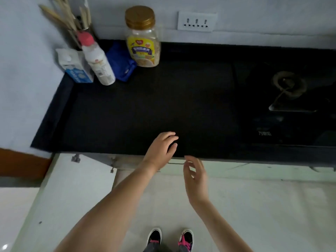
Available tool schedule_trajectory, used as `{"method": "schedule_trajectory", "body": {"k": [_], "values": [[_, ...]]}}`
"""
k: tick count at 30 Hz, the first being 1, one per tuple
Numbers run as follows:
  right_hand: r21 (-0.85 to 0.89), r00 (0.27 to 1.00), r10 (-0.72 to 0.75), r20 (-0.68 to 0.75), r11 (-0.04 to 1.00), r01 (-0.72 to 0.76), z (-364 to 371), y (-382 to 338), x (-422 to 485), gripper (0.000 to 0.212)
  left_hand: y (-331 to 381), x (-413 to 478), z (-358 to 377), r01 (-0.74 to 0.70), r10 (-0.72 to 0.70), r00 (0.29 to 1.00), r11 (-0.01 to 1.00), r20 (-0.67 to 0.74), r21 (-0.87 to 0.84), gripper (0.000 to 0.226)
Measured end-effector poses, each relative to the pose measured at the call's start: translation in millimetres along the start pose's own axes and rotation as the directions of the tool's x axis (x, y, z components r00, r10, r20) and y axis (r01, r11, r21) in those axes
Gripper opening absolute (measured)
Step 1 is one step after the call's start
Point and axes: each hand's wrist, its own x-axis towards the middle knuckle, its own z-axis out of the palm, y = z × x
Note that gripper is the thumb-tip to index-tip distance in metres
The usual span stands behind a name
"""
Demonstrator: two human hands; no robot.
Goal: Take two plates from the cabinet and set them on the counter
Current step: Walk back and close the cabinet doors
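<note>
No plates are in view. The black counter (145,110) fills the middle of the head view. Below its front edge the cabinet's left door (72,188) stands swung open toward me, hinges showing at its top; the cabinet's inside is hidden under the counter. My left hand (160,150) hovers over the counter's front edge, fingers loosely curled, holding nothing. My right hand (195,177) is just below the edge, in front of the right cabinet door (254,170), fingers apart and empty.
At the counter's back left stand a utensil holder (72,20), a milk carton (74,66), a white bottle with a red cap (96,60), a blue cloth (121,64) and a gold-lidded jar (141,37). A gas hob (289,99) occupies the right. My shoes (170,239) are on the pale floor.
</note>
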Motion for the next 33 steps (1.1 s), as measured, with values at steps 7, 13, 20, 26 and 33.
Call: {"method": "schedule_trajectory", "body": {"k": [7,13,20,26,33], "values": [[-0.251,0.781,-0.381,0.495,0.798,0.548,54,-39,34,0.032,-70,-145,-61,0.328,-0.392,0.833,0.918,-0.391,-0.223,0.038],[-0.388,0.467,-0.281,0.839,0.294,0.874,123,-50,92,0.055,-145,-252,-105,0.686,-0.613,0.548,0.719,-0.569,-0.113,0.042],[-0.397,0.408,-0.258,0.876,0.095,0.913,132,-38,130,0.061,-200,-311,-115,0.901,-0.928,0.247,0.326,-0.278,-0.288,0.052],[-0.415,0.436,-0.265,0.860,0.133,0.900,130,-38,130,0.060,-200,-316,-103,0.883,-0.918,0.322,0.379,-0.231,-0.275,0.036],[-0.388,0.415,-0.301,0.859,0.149,0.910,132,-38,133,0.058,-162,-277,-74,0.790,-0.884,0.456,0.349,0.103,-0.504,0.050]]}}
